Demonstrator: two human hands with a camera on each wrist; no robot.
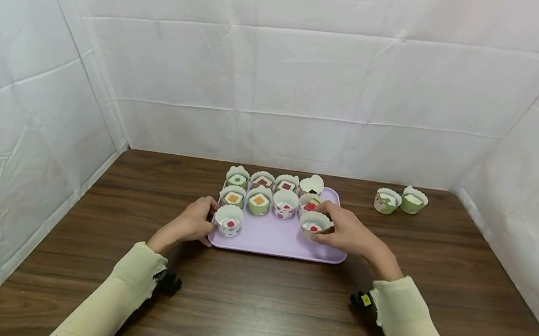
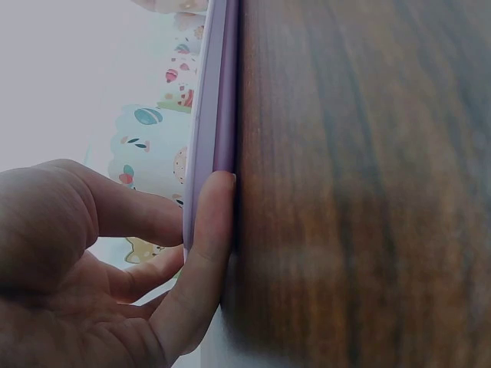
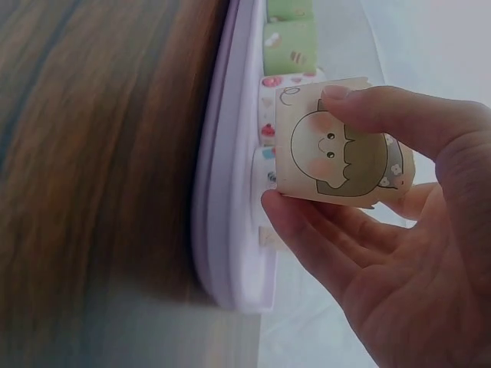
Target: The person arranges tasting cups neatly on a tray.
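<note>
A lilac tray [image 1: 268,240] lies on the table with several paper cupcake cups grouped toward its back and left. My left hand [image 1: 192,219] grips the tray's front left corner, its fingers on both sides of the rim in the left wrist view. Right beside those fingers stands a white patterned cupcake cup [image 1: 229,221] with a red-dotted filling. Over the tray's right part, my right hand [image 1: 349,233] pinches another cupcake cup [image 3: 330,146] between thumb and fingers. This one has a cartoon face on its wall and a red spot inside. A cupcake cup with red and green filling [image 1: 309,204] sits just behind it.
Two green cupcake cups [image 1: 388,200] stand close together at the table's back right. White sheeting [image 1: 304,83] hangs behind and along both sides of the dark wooden table [image 1: 253,310].
</note>
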